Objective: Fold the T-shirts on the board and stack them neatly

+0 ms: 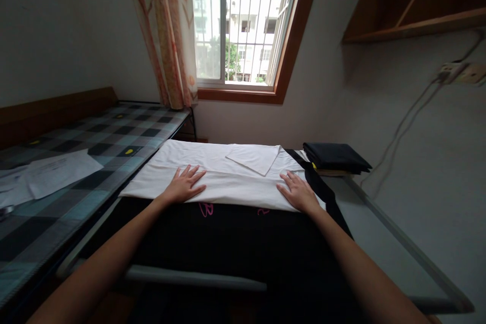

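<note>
A white garment (pixel 228 190), partly folded, lies across a black cloth (pixel 235 238) on the table. One pointed white flap (pixel 258 157) rests on top of it toward the far side. My left hand (pixel 184 186) presses flat on the left part of the white fabric, fingers spread. On the right part, near the edge of the fabric, my right hand (pixel 298 191) also lies flat with its fingers apart. Pink marks (pixel 206 209) show on the black cloth just below the white fabric's near edge.
A checked bed (pixel 152 121) with papers (pixel 64 172) stands to the left. At the table's back right lies a black folder-like item (pixel 336 157) on a stack. Cables (pixel 402 126) hang down the right wall, and a wooden shelf (pixel 413 30) juts out above. A barred window (pixel 246 25) faces me.
</note>
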A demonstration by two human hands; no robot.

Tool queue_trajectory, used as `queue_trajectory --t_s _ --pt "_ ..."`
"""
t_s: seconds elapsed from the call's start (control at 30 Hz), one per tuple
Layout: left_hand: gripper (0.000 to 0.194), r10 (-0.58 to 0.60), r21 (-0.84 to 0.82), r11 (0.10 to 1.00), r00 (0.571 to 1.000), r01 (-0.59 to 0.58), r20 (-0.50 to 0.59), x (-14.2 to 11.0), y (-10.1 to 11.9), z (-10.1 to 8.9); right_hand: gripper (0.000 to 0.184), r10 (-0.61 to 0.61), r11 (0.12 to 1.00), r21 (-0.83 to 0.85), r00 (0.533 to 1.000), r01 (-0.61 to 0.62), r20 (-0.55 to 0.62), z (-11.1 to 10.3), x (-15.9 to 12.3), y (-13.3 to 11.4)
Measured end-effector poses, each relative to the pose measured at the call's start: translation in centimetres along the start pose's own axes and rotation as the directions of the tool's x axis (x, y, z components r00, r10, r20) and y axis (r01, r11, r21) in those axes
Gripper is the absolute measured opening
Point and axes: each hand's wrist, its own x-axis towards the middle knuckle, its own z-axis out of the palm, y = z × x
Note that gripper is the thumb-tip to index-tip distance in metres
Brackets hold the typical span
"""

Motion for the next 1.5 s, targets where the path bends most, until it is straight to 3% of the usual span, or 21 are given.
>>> queue_trajectory --t_s 0.23,0.33,0.43,0.6,0.9,1.1,1.3,1.4,1.5 --pt "0.052 0.033 -0.093 0.995 0.988 -0.047 -0.151 -0.5 -0.7 -0.1 0.049 -0.135 0.989 0.032 0.960 0.148 -0.245 0.1 -0.4 1.0" --pt "0.052 0.064 -0.086 0.993 0.985 -0.078 -0.162 -0.5 -0.7 -0.1 0.051 -0.198 0.977 0.038 0.962 0.209 -0.186 0.3 -0.4 1.1" --pt "0.056 0.060 -0.061 0.996 0.996 -0.064 -0.064 -0.6 -0.3 -0.1 0.054 -0.228 0.972 0.045 0.971 0.232 -0.078 0.6 -0.4 0.9" --pt "0.058 0.032 -0.056 0.998 0.999 -0.034 -0.030 -0.6 -0.2 -0.3 0.053 -0.199 0.978 0.044 0.973 0.206 -0.118 0.4 -0.4 0.9" --pt "0.063 -0.194 0.025 0.981 0.981 0.194 -0.008 -0.8 -0.3 -0.9 0.051 -0.108 0.993 0.035 0.989 0.113 -0.104 0.4 -0.6 1.1" --pt "0.070 -0.370 0.026 0.929 0.929 0.370 -0.005 -1.1 -1.0 -1.3 0.054 -0.139 0.988 0.050 0.976 0.149 -0.168 0.2 -0.6 1.0" --pt "0.079 -0.520 0.072 0.846 0.848 0.528 -0.102 -1.4 -2.6 -1.3 0.053 -0.256 0.953 0.138 0.962 0.268 -0.095 0.7 -0.3 1.6" --pt "0.071 -0.450 0.049 0.886 0.880 0.461 -0.149 -1.4 -2.8 -1.3 0.054 -0.243 0.955 0.145 0.963 0.259 -0.117 0.9 -0.2 1.8" --pt "0.063 -0.254 0.018 0.965 0.950 0.261 -0.182 -1.1 -2.0 -1.2 0.055 -0.236 0.954 0.163 0.966 0.251 -0.106 0.8 -0.2 1.7"
